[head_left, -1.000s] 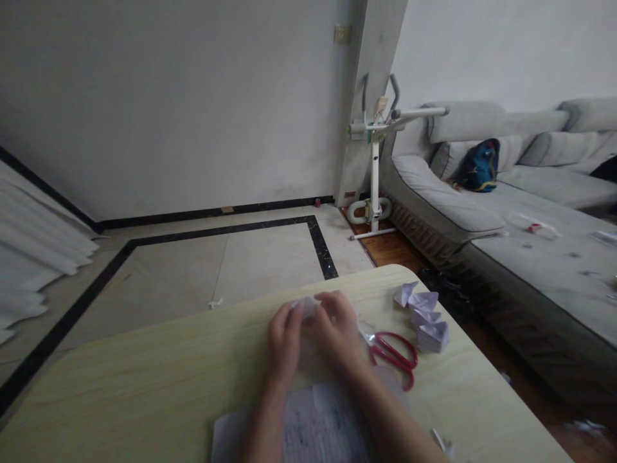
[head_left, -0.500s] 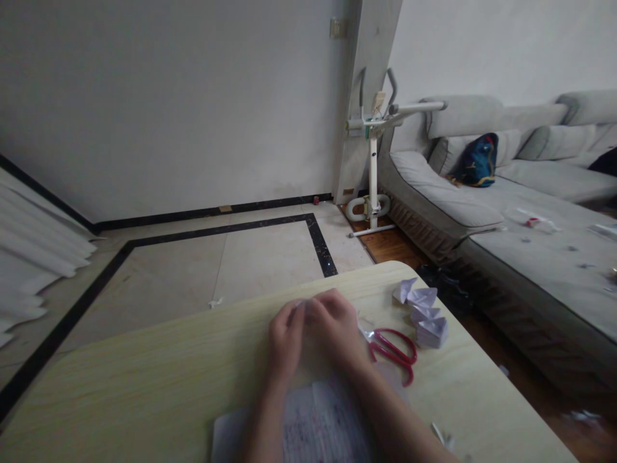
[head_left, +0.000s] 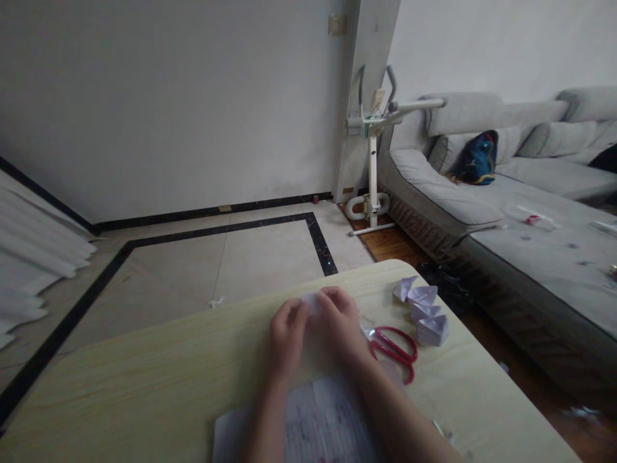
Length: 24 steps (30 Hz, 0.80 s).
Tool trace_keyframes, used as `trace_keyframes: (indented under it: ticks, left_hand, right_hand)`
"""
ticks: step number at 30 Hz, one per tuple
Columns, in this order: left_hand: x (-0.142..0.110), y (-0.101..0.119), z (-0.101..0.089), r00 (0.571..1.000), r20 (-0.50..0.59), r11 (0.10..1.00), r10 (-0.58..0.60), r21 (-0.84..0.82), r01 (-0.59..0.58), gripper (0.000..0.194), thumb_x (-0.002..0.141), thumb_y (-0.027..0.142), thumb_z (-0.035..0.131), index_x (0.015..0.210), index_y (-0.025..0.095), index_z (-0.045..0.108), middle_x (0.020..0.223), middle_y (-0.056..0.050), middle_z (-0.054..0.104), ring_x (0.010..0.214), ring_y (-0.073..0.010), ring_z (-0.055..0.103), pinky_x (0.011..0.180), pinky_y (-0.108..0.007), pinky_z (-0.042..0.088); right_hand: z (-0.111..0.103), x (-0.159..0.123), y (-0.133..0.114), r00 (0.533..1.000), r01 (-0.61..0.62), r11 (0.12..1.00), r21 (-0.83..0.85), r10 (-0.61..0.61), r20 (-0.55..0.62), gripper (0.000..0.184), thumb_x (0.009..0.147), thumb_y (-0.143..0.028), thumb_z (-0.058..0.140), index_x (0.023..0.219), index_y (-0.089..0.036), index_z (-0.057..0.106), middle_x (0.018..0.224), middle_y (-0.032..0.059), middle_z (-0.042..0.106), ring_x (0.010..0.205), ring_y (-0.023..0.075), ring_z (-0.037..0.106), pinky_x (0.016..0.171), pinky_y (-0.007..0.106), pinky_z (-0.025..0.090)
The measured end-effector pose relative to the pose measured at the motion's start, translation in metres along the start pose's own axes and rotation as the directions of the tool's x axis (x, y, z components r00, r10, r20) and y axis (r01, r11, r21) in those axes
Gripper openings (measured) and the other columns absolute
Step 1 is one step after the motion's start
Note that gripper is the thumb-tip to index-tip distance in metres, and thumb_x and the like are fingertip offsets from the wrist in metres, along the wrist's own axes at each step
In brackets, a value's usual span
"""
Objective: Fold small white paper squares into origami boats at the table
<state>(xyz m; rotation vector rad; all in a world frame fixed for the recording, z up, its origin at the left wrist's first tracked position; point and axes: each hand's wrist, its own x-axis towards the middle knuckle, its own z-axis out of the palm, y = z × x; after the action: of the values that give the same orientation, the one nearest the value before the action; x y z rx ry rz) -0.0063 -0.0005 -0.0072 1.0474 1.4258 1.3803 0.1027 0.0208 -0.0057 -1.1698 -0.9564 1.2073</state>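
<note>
A small piece of white paper (head_left: 312, 303) is pinched between my two hands above the far part of the table. My left hand (head_left: 288, 328) grips its left side with thumb and fingers. On its right side, my right hand (head_left: 340, 318) holds it with bent fingers. Right beside that hand lie red-handled scissors (head_left: 393, 347), their blades partly hidden by it. Several folded paper pieces (head_left: 424, 312) stand in a group near the table's right corner. Under my forearms rests a sheet of written, lined paper (head_left: 321, 421).
The pale wooden table (head_left: 144, 386) ends just beyond my hands. Small white scraps (head_left: 443, 432) lie at its right. Past the edge are the tiled floor (head_left: 260, 257), a white exercise machine (head_left: 373, 161) and a grey sofa (head_left: 540, 257) with a blue bag (head_left: 479, 159).
My hands have parted slightly at the fingertips, and more of the white paper shows between them. The scissors and folded paper pieces have stayed in place.
</note>
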Motion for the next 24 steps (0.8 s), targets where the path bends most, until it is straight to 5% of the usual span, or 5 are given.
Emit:
trace_keyframes:
  ticks: [6, 13, 24]
  left_hand:
    - [0.0042, -0.0001, -0.0018, 0.994, -0.111, 1.0, -0.019, -0.022, 0.016, 0.025, 0.076, 0.039, 0.065, 0.081, 0.015, 0.067, 0.074, -0.003, 0.067, 0.066, -0.0159, 0.06, 0.058, -0.022, 0.044]
    - [-0.0012, 0.0041, -0.001, 0.998, 0.062, 0.995, 0.016, 0.094, -0.022, 0.027, 0.08, 0.041, 0.061, 0.068, 0.016, 0.06, 0.063, 0.0, 0.059, 0.063, -0.0147, 0.053, 0.057, -0.021, 0.04]
    - [-0.0039, -0.0006, -0.003, 0.99, 0.136, 0.995, 0.042, 0.083, -0.054, 0.022, 0.081, 0.036, 0.059, 0.072, 0.016, 0.062, 0.066, 0.0, 0.059, 0.068, -0.0165, 0.055, 0.061, -0.022, 0.042]
  right_hand:
    - [0.0004, -0.0033, -0.0048, 0.991, 0.072, 0.977, -0.199, -0.048, 0.125, 0.021, 0.08, -0.033, 0.059, 0.066, -0.017, 0.06, 0.062, -0.0002, 0.059, 0.063, 0.0151, 0.054, 0.059, 0.025, 0.042]
    - [-0.0016, -0.0032, -0.0036, 0.996, 0.056, 0.987, -0.15, -0.045, 0.076, 0.021, 0.081, -0.031, 0.055, 0.065, -0.019, 0.056, 0.061, -0.0021, 0.055, 0.062, 0.014, 0.051, 0.057, 0.023, 0.04]
    - [-0.0008, -0.0052, -0.0076, 0.981, 0.024, 0.99, -0.141, 0.004, 0.193, 0.021, 0.081, -0.033, 0.053, 0.066, -0.018, 0.054, 0.062, -0.003, 0.05, 0.061, 0.0126, 0.046, 0.056, 0.023, 0.038]
